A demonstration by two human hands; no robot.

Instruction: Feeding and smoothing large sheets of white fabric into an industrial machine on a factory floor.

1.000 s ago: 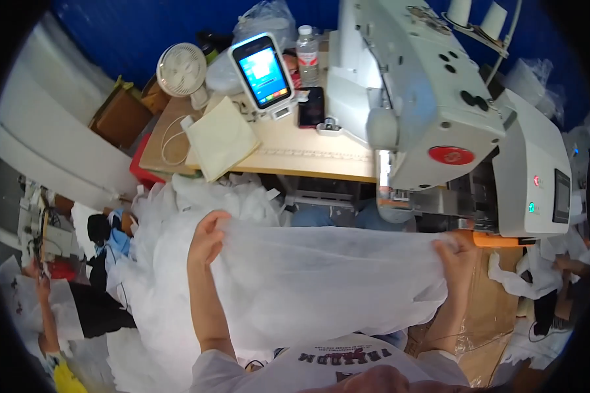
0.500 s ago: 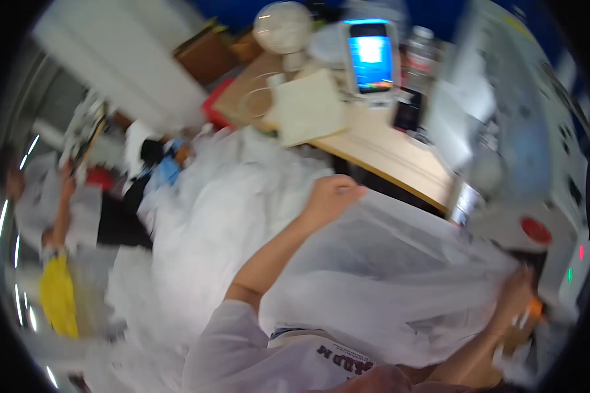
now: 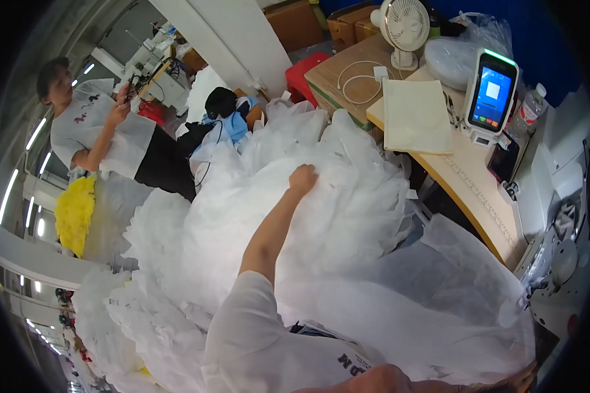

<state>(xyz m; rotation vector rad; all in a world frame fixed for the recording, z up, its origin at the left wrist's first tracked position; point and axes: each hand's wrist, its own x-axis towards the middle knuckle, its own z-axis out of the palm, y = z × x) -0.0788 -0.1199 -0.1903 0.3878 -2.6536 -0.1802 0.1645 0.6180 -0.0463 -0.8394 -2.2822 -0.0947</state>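
My left hand [image 3: 303, 179] is closed, knuckles up, on a large heap of ruffled white tulle [image 3: 262, 229], gripping the sheer fabric. A smooth white tulle panel [image 3: 432, 295] stretches from the heap across my lap toward the sewing machine [image 3: 564, 281] on the right. My right hand [image 3: 523, 378] is at the lower right rim of the picture, beside the panel's edge below the machine. Its fingers are dim and mostly hidden.
A wooden table [image 3: 478, 190] holds a cream folder [image 3: 416, 114], a lit touchscreen device [image 3: 493, 92], a dark phone [image 3: 503, 162], a water bottle [image 3: 530, 111] and a small fan [image 3: 405, 29]. Another person [image 3: 105, 131] holds a phone at the left. Yellow ruffled fabric [image 3: 75, 213] hangs nearby.
The view has turned toward the right. My left hand has gone from beside the table edge to the top of the tulle heap. My right hand now appears lower, near the rim.
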